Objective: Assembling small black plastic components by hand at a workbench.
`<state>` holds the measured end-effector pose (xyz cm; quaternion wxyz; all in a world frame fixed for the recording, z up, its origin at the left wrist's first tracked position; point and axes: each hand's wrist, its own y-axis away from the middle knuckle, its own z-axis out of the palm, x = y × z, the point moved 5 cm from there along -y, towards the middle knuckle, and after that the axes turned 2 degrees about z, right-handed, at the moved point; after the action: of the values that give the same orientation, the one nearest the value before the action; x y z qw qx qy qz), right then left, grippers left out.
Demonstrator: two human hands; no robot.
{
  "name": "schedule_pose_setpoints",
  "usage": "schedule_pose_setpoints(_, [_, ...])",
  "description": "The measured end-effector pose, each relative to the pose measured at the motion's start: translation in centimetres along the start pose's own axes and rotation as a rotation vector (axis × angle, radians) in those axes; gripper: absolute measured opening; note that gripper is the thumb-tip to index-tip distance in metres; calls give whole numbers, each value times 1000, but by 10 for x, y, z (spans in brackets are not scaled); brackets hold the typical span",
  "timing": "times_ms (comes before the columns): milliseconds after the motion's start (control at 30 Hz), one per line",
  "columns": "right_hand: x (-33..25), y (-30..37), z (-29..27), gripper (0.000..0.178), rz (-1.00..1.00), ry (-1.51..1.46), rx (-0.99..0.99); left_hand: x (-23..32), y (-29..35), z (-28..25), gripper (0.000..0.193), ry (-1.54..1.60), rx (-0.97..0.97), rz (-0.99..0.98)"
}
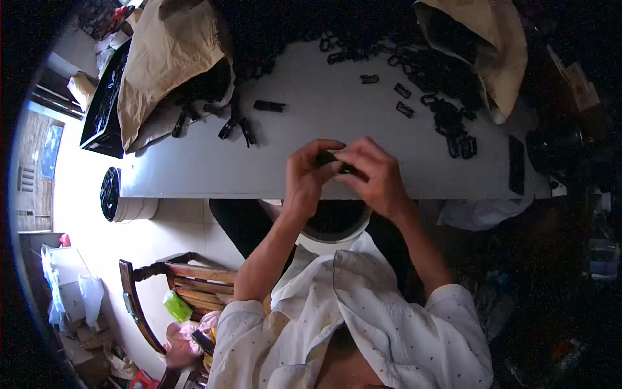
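Black piece [348,169] in two hands' fingers [327,144]

Small workshop, grey worktable [227,172], brown paper sacks [165,61], piled black parts [449,118]

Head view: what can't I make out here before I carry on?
All in the head view:
- Black part: its full shape, mostly covered by the left hand and right hand.
- Left paper bag: top, cut off by the upper edge.
- Bucket: far side, hidden under the table; contents, too dark.
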<state>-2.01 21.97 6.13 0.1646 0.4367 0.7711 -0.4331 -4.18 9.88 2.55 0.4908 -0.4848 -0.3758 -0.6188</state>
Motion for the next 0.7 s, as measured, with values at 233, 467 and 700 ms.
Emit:
schedule_pose_setpoints(233, [18,11,0,28,333,-207,-11,5,14,2,25,68,-13,23])
schedule_pose_setpoints(467, [17,21,15,23,248,-259,-273,-25,36,-13,11,49,-44,-92])
schedule_pose_setpoints(700, [106,-13,-54,14,269,531,-107,-106,84,-25,10,-323,-274,-205])
